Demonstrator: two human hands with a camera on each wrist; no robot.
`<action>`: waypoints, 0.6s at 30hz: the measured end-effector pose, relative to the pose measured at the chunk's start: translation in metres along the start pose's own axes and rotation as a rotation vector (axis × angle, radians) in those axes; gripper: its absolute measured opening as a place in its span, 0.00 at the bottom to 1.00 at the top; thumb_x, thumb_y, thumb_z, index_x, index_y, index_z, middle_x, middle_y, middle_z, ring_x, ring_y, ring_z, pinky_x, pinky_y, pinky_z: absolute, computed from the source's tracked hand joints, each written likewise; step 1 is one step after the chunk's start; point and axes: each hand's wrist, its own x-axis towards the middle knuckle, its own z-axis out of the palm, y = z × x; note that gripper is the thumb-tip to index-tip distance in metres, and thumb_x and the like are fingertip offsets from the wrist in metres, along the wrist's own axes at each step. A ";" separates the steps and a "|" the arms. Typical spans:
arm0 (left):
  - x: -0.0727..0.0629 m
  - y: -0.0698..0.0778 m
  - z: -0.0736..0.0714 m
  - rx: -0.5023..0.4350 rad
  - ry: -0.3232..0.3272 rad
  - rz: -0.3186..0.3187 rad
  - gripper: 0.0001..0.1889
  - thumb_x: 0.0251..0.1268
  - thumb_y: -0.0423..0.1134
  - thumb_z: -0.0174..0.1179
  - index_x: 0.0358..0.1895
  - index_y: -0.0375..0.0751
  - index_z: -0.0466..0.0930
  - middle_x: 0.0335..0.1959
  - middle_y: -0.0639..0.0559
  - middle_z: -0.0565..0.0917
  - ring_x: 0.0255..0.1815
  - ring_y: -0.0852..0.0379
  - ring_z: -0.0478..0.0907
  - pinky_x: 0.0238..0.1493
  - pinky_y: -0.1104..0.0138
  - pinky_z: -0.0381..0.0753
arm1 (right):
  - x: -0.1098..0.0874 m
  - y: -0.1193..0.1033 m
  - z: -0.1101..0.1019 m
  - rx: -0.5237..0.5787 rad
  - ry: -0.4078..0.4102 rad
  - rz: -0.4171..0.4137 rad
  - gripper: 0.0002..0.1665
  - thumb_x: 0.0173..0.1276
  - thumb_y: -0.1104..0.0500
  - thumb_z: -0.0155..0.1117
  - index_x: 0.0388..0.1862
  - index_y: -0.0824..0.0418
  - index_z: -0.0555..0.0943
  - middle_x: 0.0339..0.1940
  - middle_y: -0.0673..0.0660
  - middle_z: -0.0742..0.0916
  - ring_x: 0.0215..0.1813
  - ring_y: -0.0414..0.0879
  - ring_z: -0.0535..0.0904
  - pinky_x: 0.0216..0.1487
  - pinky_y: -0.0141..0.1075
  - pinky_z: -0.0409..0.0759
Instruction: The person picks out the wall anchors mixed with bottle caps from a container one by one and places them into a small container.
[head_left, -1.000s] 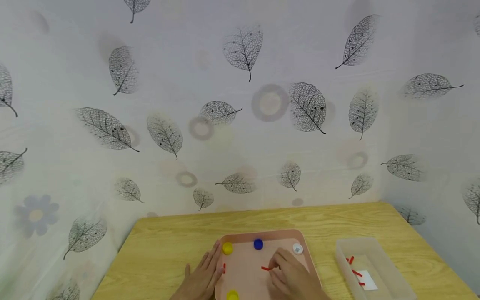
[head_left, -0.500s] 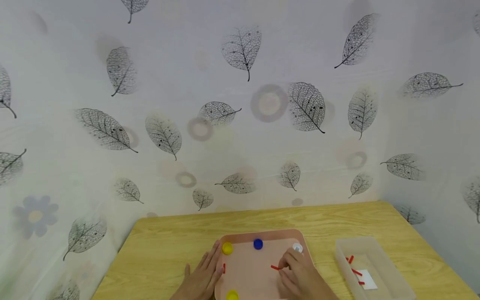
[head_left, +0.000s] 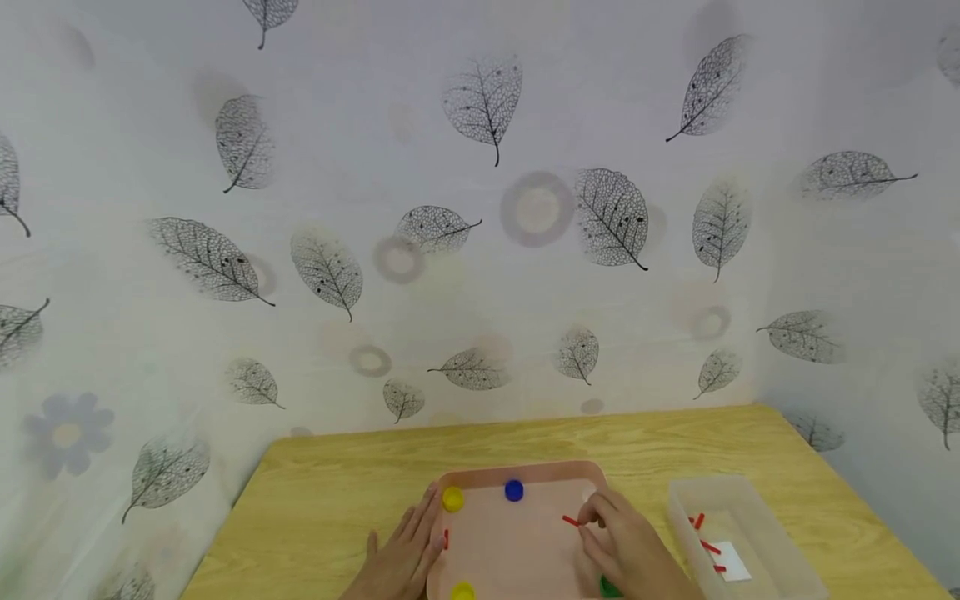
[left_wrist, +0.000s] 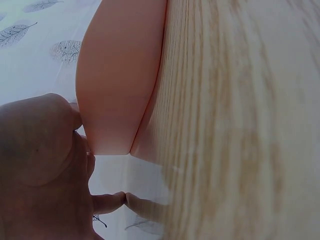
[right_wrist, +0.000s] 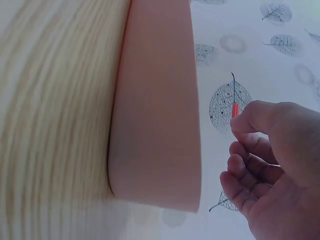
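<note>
With its fingertips my right hand (head_left: 626,542) pinches a short red stick (head_left: 571,521) over the right side of a pink tray (head_left: 510,550). The stick's end (right_wrist: 235,110) pokes out past the thumb in the right wrist view. My left hand (head_left: 405,554) rests against the tray's left edge, fingers straight. Inside the tray, close to that hand, lies another red stick (head_left: 446,539). Round caps sit along the tray's sides: yellow ones (head_left: 453,499), a blue one (head_left: 513,490) and a green one (head_left: 609,587), partly covered by my right hand. A white cap (head_left: 588,492) is mostly hidden behind its fingers.
To the right of the tray stands a translucent bin (head_left: 787,550) with several red sticks (head_left: 710,547) and a white square card (head_left: 732,563) in it. The wooden table (head_left: 352,475) meets a leaf-patterned wall covering (head_left: 480,300) at its back.
My right hand has moved right and slightly away from me with the red stick, now covering most of the white cap. The green cap has come into view. My left hand stays put.
</note>
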 end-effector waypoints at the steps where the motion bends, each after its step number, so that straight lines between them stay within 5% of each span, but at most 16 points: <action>1: 0.000 0.000 0.000 0.003 0.003 -0.001 0.34 0.84 0.60 0.35 0.85 0.53 0.45 0.85 0.54 0.49 0.79 0.37 0.58 0.60 0.17 0.41 | 0.000 0.000 -0.002 -0.003 0.005 0.008 0.20 0.56 0.71 0.76 0.34 0.49 0.78 0.36 0.37 0.76 0.37 0.31 0.74 0.36 0.31 0.81; 10: 0.001 -0.001 0.000 0.014 0.004 -0.004 0.34 0.84 0.61 0.35 0.85 0.54 0.45 0.85 0.55 0.50 0.78 0.37 0.60 0.59 0.16 0.42 | -0.002 0.010 -0.013 -0.037 0.050 0.069 0.21 0.57 0.71 0.76 0.35 0.46 0.79 0.37 0.34 0.76 0.38 0.31 0.75 0.37 0.31 0.81; 18: 0.000 -0.003 0.000 0.004 0.004 0.003 0.34 0.84 0.61 0.35 0.85 0.54 0.45 0.85 0.55 0.49 0.79 0.37 0.59 0.59 0.16 0.42 | -0.003 0.025 -0.027 -0.060 0.125 0.002 0.23 0.52 0.74 0.79 0.35 0.51 0.79 0.35 0.37 0.76 0.35 0.35 0.74 0.35 0.34 0.81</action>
